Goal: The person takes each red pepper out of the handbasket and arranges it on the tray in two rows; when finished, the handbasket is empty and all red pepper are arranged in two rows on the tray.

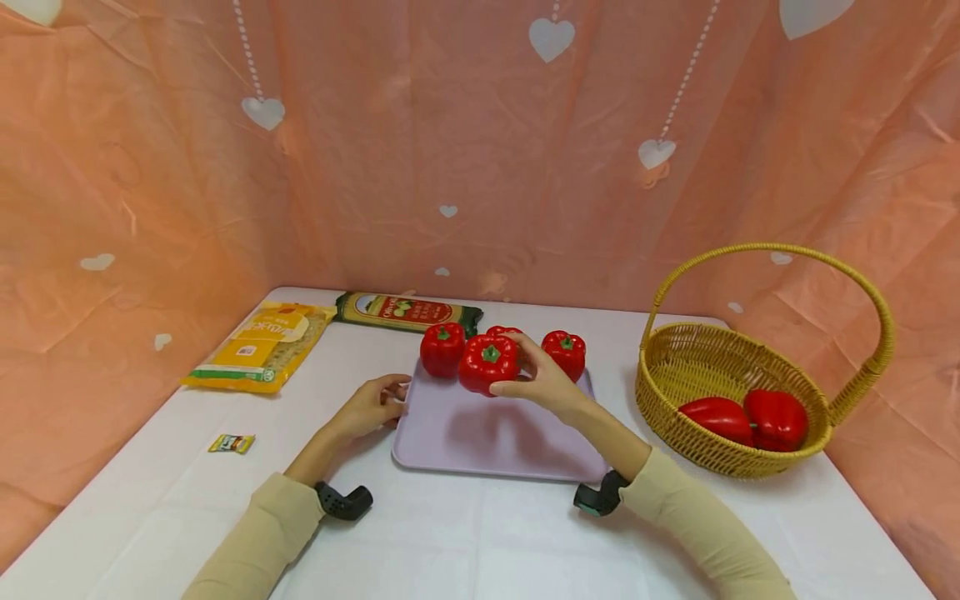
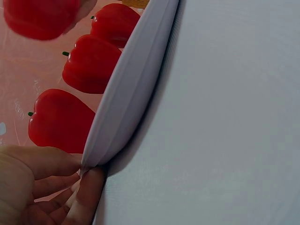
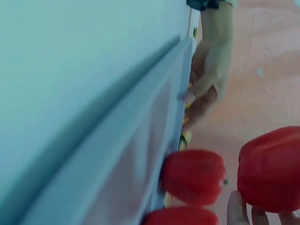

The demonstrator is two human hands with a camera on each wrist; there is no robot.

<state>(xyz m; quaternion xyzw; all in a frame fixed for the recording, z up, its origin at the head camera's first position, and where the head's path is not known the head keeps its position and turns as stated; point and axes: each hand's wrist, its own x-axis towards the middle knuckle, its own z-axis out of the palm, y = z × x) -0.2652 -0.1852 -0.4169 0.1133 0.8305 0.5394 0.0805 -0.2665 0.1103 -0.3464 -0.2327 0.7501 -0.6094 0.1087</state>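
Note:
My right hand (image 1: 551, 383) grips a red bell pepper (image 1: 489, 365), green stem end toward the head camera, above the lilac tray (image 1: 465, 446). In the right wrist view that bell pepper (image 3: 269, 168) is raised off the tray, with fingertips (image 3: 236, 211) against it. My left hand (image 1: 369, 408) is at the tray's left edge. The left wrist view shows its thumb and fingers (image 2: 89, 192) pinching the tray's rim (image 2: 129, 93). Three more red bell peppers stand along the tray's back: one at left (image 1: 442, 350), one at right (image 1: 564, 354), and one partly hidden behind the held pepper.
A wicker basket (image 1: 675, 425) with a tall handle stands at the right, two red peppers (image 1: 776, 419) inside. A yellow food packet (image 1: 262, 346) lies at the back left, beside a long green-and-red packet (image 1: 408, 311). A small wrapped candy (image 1: 232, 443) lies nearer on the left.

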